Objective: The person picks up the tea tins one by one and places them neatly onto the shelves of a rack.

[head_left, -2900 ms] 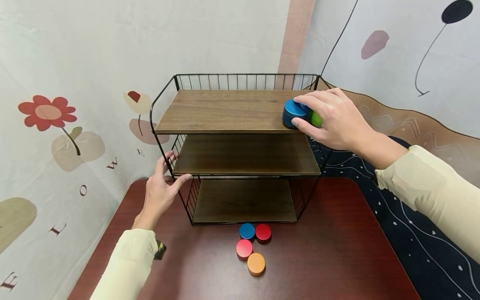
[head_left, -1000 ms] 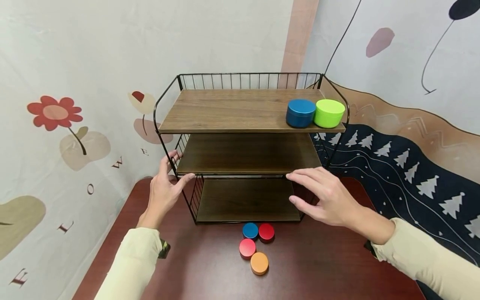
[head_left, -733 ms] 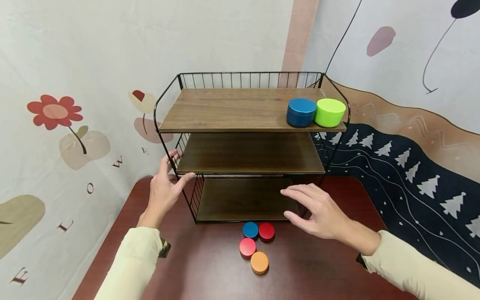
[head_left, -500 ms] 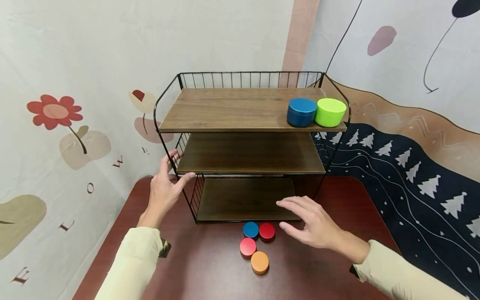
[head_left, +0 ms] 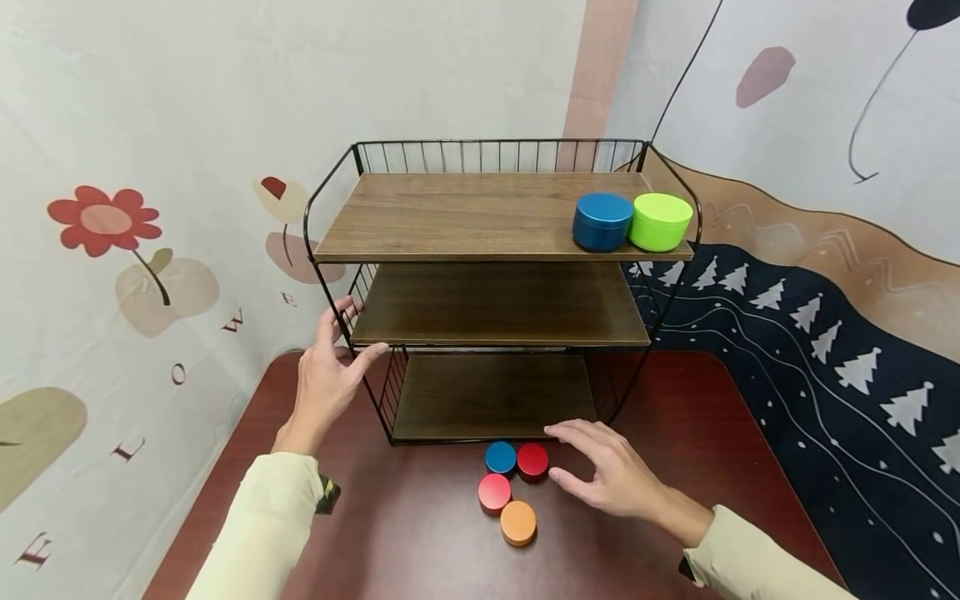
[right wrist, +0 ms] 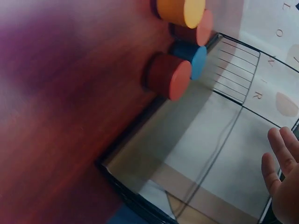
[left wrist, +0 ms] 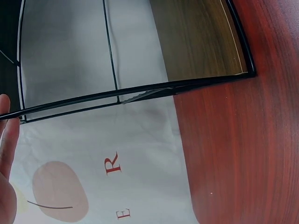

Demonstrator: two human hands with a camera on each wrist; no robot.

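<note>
My left hand [head_left: 322, 383] grips the left side of a black wire rack with wooden shelves [head_left: 472, 218], thumb at the middle shelf's front edge and fingers behind the post. My right hand [head_left: 611, 471] hovers over the table with nothing in it, fingers spread. Close to its thumb is a dark red round tin [head_left: 532, 461]. Beside that tin stand a small blue tin [head_left: 500, 458], a pinkish-red tin [head_left: 495, 493] and an orange tin [head_left: 518, 523], all clustered in front of the rack. In the right wrist view, this cluster shows side-on, the orange tin [right wrist: 187, 11] uppermost.
A larger blue tin [head_left: 602, 222] and a bright green tin [head_left: 661, 222] sit side by side at the top shelf's right end. The rack stands on a reddish-brown table [head_left: 405, 533]. A printed cloth [head_left: 187, 108] hangs behind and around it.
My right hand has let go of the tins on the top shelf, leaving the blue one beside the green one, and has come down toward the small tins. The left hand stays on the rack.
</note>
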